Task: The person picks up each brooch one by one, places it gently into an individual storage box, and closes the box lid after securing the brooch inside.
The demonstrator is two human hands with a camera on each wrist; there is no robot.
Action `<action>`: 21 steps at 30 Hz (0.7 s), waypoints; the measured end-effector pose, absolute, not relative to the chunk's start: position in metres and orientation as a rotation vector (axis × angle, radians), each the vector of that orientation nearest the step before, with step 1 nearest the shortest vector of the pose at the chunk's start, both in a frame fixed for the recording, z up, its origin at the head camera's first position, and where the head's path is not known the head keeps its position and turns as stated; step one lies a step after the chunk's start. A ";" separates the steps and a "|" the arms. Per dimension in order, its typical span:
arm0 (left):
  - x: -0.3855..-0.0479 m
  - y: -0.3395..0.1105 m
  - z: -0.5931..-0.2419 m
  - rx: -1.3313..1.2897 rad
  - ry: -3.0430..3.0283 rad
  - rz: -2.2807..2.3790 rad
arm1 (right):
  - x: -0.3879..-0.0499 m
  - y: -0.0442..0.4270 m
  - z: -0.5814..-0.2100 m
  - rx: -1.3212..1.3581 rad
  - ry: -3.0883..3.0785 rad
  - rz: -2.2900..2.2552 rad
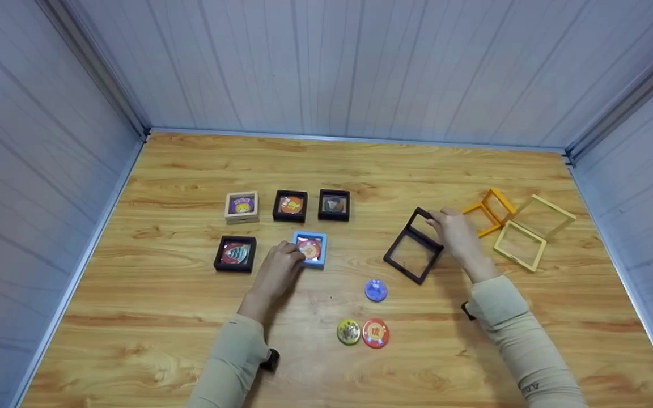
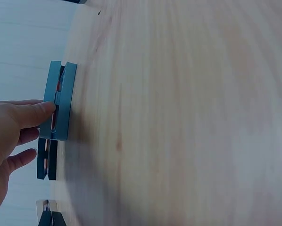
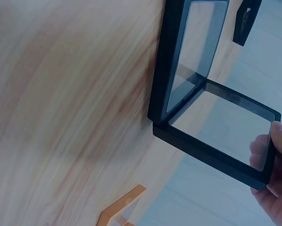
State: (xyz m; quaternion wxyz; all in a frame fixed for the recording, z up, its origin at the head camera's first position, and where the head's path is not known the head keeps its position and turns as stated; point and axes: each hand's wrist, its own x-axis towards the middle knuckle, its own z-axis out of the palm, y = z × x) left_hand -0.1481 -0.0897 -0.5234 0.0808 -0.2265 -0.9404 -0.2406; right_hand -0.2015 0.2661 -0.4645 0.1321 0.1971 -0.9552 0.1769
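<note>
Now hands (image 1: 456,231) (image 1: 278,266) separately grip black frame (image 1: 424,239) and, seemingly, blue case (image 1: 310,249).

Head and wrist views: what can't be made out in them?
Head view: the left hand covers the lower left of the blue case.
Head view: the picture on the yellow-green badge and the sleeve mark are too small to read.
Left wrist view: the blue case is edge-on, hiding its front.
Right wrist view: the top edge cuts off the open black case, the bottom edge the orange case.
</note>
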 end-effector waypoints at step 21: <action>-0.135 -0.123 -0.526 -0.619 -2.712 -0.699 | -0.176 0.259 -0.465 0.557 -2.731 0.605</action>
